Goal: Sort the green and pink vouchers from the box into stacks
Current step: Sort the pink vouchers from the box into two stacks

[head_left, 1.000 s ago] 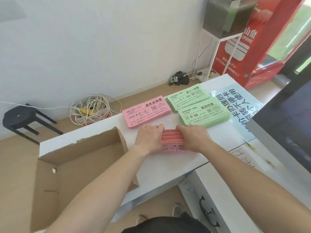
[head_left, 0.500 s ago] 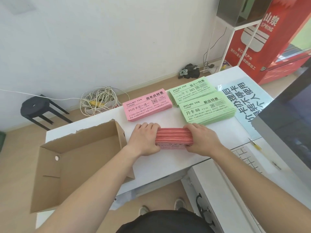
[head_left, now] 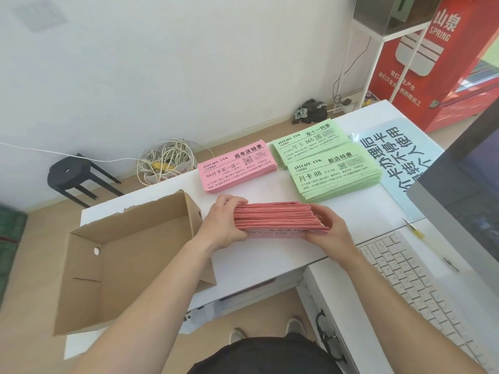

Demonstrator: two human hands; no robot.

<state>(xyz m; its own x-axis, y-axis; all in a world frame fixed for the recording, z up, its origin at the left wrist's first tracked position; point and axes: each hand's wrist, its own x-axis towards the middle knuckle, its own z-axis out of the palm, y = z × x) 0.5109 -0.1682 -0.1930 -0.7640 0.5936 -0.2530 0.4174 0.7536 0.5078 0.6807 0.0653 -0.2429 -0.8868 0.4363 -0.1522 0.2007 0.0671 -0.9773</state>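
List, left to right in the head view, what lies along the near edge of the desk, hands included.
box → left hand → pink bundle, gripped at both ends → right hand → keyboard

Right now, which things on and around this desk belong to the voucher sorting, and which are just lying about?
Job: left hand and right hand, both gripping the pink bundle; pink stack; far green stack; near green stack; cardboard box.

Lying about: keyboard; monitor; blue sign; cable coil; black stool.
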